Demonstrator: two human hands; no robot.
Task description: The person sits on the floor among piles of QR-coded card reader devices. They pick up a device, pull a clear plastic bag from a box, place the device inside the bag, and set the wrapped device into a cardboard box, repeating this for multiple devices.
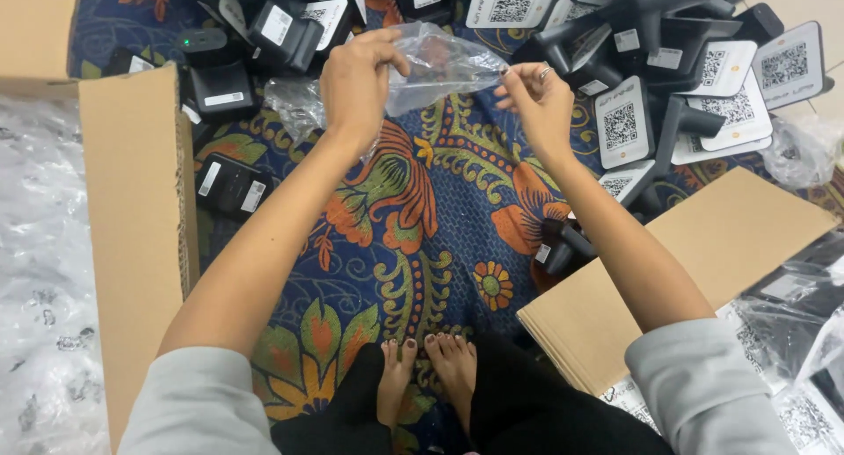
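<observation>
Holding clear bag [444, 64] up over patterned rug [422, 209], between both hands. Left hand [356, 81] grip pinching bag's left edge, fingers curled shut on plastic. Right hand [538, 103] grip pinching right edge at fingertips. Black stands [633, 130] piled just beyond, cardboard flaps [132, 209] at both sides, bare feet [426, 367] below.

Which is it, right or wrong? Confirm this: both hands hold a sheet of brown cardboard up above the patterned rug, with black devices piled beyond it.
Wrong in one respect. The head view shows the left hand and right hand holding a clear plastic bag, not brown cardboard. The rest stands: it is held above the patterned rug, with black devices piled beyond it.
</observation>
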